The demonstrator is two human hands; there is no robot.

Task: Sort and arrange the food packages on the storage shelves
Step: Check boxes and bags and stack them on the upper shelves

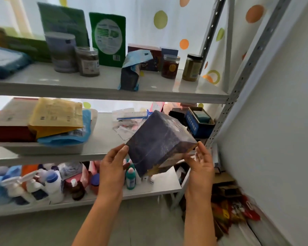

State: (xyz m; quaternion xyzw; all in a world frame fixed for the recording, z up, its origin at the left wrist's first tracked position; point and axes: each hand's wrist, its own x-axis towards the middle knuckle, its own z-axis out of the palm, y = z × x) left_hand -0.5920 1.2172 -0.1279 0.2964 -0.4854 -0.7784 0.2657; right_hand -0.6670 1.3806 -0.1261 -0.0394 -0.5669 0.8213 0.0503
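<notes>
A dark blue box (158, 141) is held tilted in the air in front of the middle shelf (103, 139), close to that shelf's right front corner, one corner pointing up and back. The left hand (112, 167) pinches the box's lower left corner between thumb and fingertips, the other fingers loosely curled. The right hand (201, 167) holds the box's lower right corner, thumb on the near side and fingers bent along the edge.

Behind the box, toward the back right of the middle shelf, lie some clear plastic bags (130, 119) and an open blue carton (200, 123) near the right post. At the left end of this shelf a yellow pouch (57, 116) rests on a light blue pouch (66, 137), both leaning over a white tray (52, 148) at the front edge.

On the top shelf (100, 84) a crumpled blue bag (132, 70) stands at the front edge, right of centre. Two jars (170, 66) stand near the right end, a green pouch (107, 39) is upright at the back, and a grey can (61, 52) with a dark jar (88, 61) beside it stands left of it.

The bottom shelf (164, 185) carries white bottles (52, 185) and small green-labelled bottles (131, 178). Red and yellow packets (233, 210) lie on the floor by the right wall.
</notes>
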